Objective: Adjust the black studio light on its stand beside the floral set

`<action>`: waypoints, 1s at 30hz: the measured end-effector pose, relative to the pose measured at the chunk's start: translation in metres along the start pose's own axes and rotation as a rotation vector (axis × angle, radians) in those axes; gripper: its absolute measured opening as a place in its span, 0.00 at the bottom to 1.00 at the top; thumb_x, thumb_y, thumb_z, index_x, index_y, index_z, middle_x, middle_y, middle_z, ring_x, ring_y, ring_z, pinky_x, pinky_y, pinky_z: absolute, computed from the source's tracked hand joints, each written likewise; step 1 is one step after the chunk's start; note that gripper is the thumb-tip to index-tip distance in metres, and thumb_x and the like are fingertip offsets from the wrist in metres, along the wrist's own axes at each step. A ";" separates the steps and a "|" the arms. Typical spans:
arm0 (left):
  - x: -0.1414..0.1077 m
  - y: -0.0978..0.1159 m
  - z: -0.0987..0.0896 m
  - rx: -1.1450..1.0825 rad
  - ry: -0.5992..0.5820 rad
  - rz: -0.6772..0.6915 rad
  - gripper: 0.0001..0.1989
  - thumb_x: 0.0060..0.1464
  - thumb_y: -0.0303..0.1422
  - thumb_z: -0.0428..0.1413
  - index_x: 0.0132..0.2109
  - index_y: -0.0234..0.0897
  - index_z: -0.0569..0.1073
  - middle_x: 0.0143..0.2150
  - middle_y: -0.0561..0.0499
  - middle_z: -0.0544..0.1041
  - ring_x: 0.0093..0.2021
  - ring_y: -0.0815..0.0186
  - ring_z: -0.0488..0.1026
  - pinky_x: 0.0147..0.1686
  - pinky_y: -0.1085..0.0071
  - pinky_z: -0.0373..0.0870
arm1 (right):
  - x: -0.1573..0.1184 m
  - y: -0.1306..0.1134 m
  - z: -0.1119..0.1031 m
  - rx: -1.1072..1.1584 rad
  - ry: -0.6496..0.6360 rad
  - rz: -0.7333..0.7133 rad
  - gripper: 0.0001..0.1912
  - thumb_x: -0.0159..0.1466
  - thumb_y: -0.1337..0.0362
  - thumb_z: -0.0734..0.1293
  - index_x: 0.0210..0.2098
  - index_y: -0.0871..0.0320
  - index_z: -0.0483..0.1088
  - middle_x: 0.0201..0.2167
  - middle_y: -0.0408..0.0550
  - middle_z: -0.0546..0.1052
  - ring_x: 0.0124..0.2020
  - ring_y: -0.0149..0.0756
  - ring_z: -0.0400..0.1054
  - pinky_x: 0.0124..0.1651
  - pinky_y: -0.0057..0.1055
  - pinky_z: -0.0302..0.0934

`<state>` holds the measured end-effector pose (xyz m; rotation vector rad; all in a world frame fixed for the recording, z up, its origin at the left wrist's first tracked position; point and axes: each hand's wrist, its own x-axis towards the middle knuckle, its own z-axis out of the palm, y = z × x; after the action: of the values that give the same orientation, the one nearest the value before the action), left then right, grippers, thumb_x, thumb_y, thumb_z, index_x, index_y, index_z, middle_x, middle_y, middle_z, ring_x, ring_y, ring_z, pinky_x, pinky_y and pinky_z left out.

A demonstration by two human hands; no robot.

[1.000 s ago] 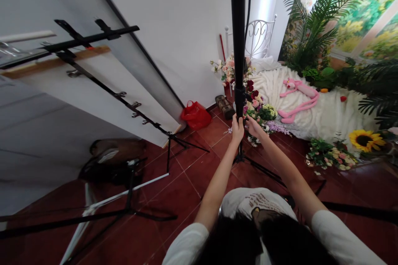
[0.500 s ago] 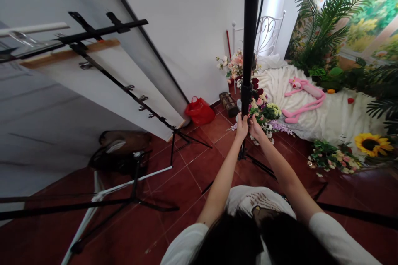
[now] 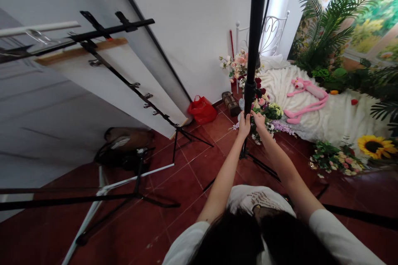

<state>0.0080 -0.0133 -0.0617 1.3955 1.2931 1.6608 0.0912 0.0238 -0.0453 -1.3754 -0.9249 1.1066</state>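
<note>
The left hand is wrapped around the black stand, below its collar; the right hand is bent close beside it, fingers curled against the pole. I can't tell from here whether those fingers pinch a knob, as the contact is hidden. I'd say the left grip steadies the pole, leaving the right free for finer work. The stand rises in front of me, its spread legs on the tiled floor, presumably for balance. Flowers sit just behind it, beside a white blanket where a pink plush toy lies, apparently arranged for show.
</note>
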 end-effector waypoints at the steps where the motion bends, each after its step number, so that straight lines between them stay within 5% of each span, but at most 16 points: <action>1: 0.000 -0.001 0.000 0.001 -0.004 0.004 0.30 0.61 0.59 0.42 0.50 0.38 0.70 0.46 0.43 0.77 0.48 0.62 0.75 0.52 0.64 0.71 | 0.000 -0.003 0.001 -0.041 0.070 0.011 0.29 0.53 0.54 0.76 0.16 0.54 0.51 0.15 0.33 0.53 0.22 0.26 0.46 0.26 0.28 0.41; 3: 0.001 -0.002 0.001 0.008 -0.008 0.014 0.30 0.62 0.58 0.42 0.51 0.38 0.70 0.46 0.43 0.77 0.47 0.62 0.75 0.52 0.64 0.71 | -0.001 -0.008 0.003 -0.076 0.149 0.057 0.29 0.55 0.60 0.76 0.17 0.53 0.50 0.15 0.32 0.51 0.23 0.25 0.44 0.26 0.28 0.40; 6: 0.002 -0.001 0.001 0.013 -0.018 0.027 0.30 0.62 0.58 0.41 0.51 0.38 0.70 0.47 0.42 0.77 0.48 0.62 0.75 0.52 0.64 0.71 | -0.007 -0.014 0.003 -0.054 0.098 0.106 0.26 0.60 0.63 0.73 0.19 0.54 0.51 0.15 0.32 0.51 0.24 0.25 0.43 0.27 0.28 0.42; 12: -0.001 0.002 0.000 0.099 -0.046 0.062 0.27 0.63 0.55 0.45 0.55 0.38 0.66 0.50 0.40 0.75 0.54 0.59 0.74 0.56 0.60 0.69 | -0.038 -0.004 -0.031 0.092 -0.114 0.218 0.21 0.67 0.48 0.65 0.25 0.57 0.64 0.17 0.36 0.62 0.21 0.27 0.55 0.27 0.27 0.55; 16: -0.007 0.003 0.006 0.169 0.015 0.098 0.28 0.64 0.52 0.45 0.60 0.36 0.62 0.55 0.36 0.73 0.59 0.56 0.71 0.61 0.56 0.65 | -0.068 0.020 -0.079 0.320 -0.193 0.341 0.18 0.60 0.50 0.72 0.25 0.56 0.68 0.19 0.39 0.69 0.21 0.27 0.63 0.25 0.24 0.60; 23: -0.025 0.016 0.020 0.296 0.162 0.029 0.26 0.66 0.43 0.44 0.65 0.33 0.59 0.63 0.32 0.67 0.67 0.53 0.64 0.66 0.55 0.60 | -0.127 0.053 -0.179 0.453 0.001 0.416 0.14 0.54 0.57 0.77 0.26 0.56 0.71 0.22 0.38 0.75 0.23 0.26 0.70 0.30 0.22 0.69; 30: -0.109 -0.001 0.047 0.406 0.219 -0.202 0.38 0.56 0.28 0.51 0.69 0.23 0.47 0.71 0.25 0.51 0.74 0.49 0.49 0.72 0.50 0.49 | -0.190 0.077 -0.276 0.528 0.306 0.458 0.11 0.58 0.59 0.74 0.27 0.56 0.70 0.22 0.38 0.77 0.24 0.26 0.74 0.36 0.24 0.73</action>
<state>0.0818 -0.0968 -0.1035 1.2718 1.9143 1.4995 0.3032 -0.2402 -0.1069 -1.2814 -0.0714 1.3121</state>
